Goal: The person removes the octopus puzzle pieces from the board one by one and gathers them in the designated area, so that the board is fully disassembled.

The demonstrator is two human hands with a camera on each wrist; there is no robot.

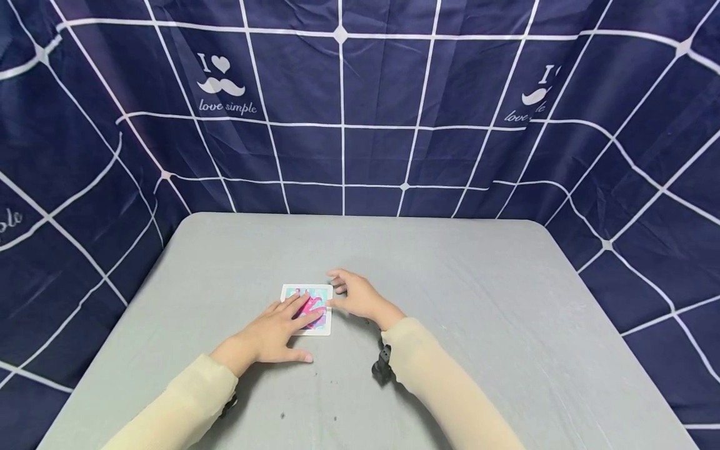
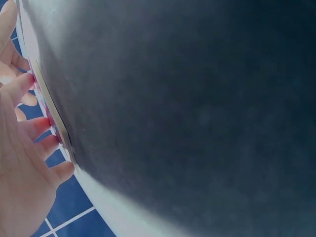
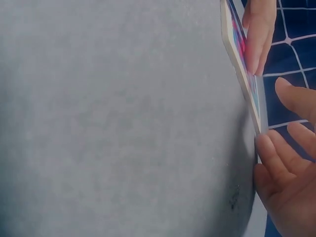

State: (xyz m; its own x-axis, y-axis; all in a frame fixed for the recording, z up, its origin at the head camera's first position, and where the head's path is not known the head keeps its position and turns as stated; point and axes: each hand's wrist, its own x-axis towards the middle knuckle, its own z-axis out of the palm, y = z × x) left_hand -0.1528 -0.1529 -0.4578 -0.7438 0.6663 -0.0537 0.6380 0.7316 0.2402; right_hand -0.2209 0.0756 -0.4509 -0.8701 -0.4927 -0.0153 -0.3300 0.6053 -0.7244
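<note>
A thin square picture board (image 1: 311, 305) with a white border and a pink figure on light blue lies flat on the grey table. My left hand (image 1: 267, 334) rests on its left part, fingers spread and fairly straight, hiding some of the picture. Just past the right edge is my right hand (image 1: 360, 297), its fingers loosely bent and its thumb close to that edge. The right wrist view gives the board's pale side edge (image 3: 239, 64), with the right hand (image 3: 291, 182) near one corner, thumb apart from the fingers. Left fingertips touch the board's face in the left wrist view.
The grey table (image 1: 450, 269) has rounded far corners. Dark blue cloth (image 1: 371, 156) with white grid lines hangs behind it and at both sides. Small dark specks (image 1: 282, 415) mark the tabletop near the front. A black device (image 1: 382, 365) sits at the right cuff.
</note>
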